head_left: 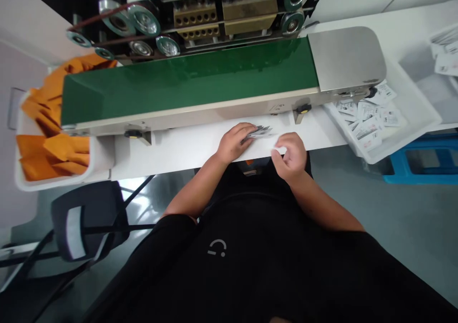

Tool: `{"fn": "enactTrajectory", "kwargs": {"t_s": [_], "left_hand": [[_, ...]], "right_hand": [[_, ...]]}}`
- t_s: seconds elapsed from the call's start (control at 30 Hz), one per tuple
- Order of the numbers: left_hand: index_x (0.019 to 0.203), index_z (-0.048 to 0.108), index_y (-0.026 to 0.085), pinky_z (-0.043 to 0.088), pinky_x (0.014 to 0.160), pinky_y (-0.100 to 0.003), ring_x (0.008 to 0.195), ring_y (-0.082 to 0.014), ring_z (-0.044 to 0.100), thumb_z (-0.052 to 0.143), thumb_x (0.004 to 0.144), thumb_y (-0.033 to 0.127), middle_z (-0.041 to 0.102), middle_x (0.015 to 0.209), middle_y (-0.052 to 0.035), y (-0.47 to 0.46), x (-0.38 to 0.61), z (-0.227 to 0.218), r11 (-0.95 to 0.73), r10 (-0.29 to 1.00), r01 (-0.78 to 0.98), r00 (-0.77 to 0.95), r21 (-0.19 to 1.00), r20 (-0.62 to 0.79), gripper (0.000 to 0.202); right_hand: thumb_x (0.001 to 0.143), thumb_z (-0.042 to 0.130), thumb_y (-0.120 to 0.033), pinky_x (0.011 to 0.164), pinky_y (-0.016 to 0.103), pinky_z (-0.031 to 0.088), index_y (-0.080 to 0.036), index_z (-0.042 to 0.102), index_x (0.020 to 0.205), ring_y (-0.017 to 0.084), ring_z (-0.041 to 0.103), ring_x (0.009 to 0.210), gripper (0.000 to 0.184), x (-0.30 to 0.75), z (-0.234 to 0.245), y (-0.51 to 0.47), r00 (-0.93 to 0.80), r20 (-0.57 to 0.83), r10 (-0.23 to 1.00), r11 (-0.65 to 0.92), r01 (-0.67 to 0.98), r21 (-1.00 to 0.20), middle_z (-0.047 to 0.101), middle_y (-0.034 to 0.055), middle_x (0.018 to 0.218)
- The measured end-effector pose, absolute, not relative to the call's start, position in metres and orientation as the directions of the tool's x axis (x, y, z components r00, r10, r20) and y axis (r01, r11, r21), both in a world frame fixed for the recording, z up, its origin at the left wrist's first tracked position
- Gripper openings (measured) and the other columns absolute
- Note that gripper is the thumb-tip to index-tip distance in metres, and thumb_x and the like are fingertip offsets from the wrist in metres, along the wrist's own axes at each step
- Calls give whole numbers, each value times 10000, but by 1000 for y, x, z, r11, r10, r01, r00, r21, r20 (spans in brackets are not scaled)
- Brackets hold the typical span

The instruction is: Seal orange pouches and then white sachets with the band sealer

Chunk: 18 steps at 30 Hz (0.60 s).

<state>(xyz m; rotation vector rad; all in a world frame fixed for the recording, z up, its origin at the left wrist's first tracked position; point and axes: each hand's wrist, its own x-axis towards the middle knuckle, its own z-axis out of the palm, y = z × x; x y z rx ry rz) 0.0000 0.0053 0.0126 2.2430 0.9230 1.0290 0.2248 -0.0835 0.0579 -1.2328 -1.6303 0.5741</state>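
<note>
At the far left, a white plastic bin [25,175] stands past the end of the white tabletop [179,158], heaped with orange pouches [46,144]. Below it, on the floor side, sits a black chair [88,220]. Behind the tabletop's far edge runs a band sealer [186,27], its exposed pulleys and brass-coloured heater blocks uppermost in view, with a green conveyor belt [189,79] along its near side and a brushed-steel cover plate [345,58] at its right end.

Both forearms reach forward from a black T-shirt [229,265], elbows out and wrists close to the tabletop's near edge. The left hand [234,141] lies palm down and closed around a small stack of printed sachets [259,132], which fans out past its fingers toward the right. The right hand [289,156] is turned with its fingers curled inward, pinching a white sachet [280,146] at the fingertips, just beside the stack.

Further right, at the tabletop's corner, a white tray [404,122] holds loose printed sachets [368,118]. Another white tray [445,56] with more sachets sits beyond it, and a blue plastic stool [425,163] stands on the floor below.
</note>
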Motion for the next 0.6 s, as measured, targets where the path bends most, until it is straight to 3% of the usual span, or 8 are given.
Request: {"fn": "enactTrajectory", "kwargs": {"t_s": [0.13, 0.27, 0.43, 0.6], "left_hand": [[1338, 674, 227, 594, 1045, -422, 1201, -234, 696, 633, 1017, 385, 725, 1287, -134, 6, 2, 14, -662, 734, 368, 494, 653, 466, 360], [1298, 694, 220, 599, 1017, -405, 1161, -231, 708, 677, 989, 418, 731, 1257, -133, 6, 2, 16, -655, 742, 372, 480, 658, 467, 368], [1262, 713, 230, 589, 1011, -421, 1130, -248, 713, 744, 908, 541, 741, 1212, -120, 10, 0, 14, -617, 773, 380, 454, 689, 443, 472], [1224, 727, 213, 595, 993, -405, 1100, -242, 715, 715, 931, 541, 745, 1176, -120, 10, 1, 13, -613, 779, 384, 441, 691, 446, 440]], "right_hand": [[890, 734, -352, 1071, 552, 497, -219, 565, 1404, 342, 550, 1266, 557, 226, 30, -49, -77, 394, 916, 342, 664, -664, 570, 163, 1337], [938, 705, -331, 983, 477, 540, -211, 666, 1264, 287, 632, 1068, 349, 233, 11, -35, -109, 305, 946, 295, 679, -672, 674, 115, 1118], [905, 757, -383, 840, 393, 571, -226, 703, 1150, 204, 661, 829, 295, 237, 3, -32, 23, 299, 954, 233, 569, -789, 726, 67, 1065], [881, 767, -377, 812, 335, 575, -217, 642, 985, 202, 684, 981, 228, 240, 1, -31, 201, 344, 917, 267, 329, -906, 694, 62, 1056]]}}
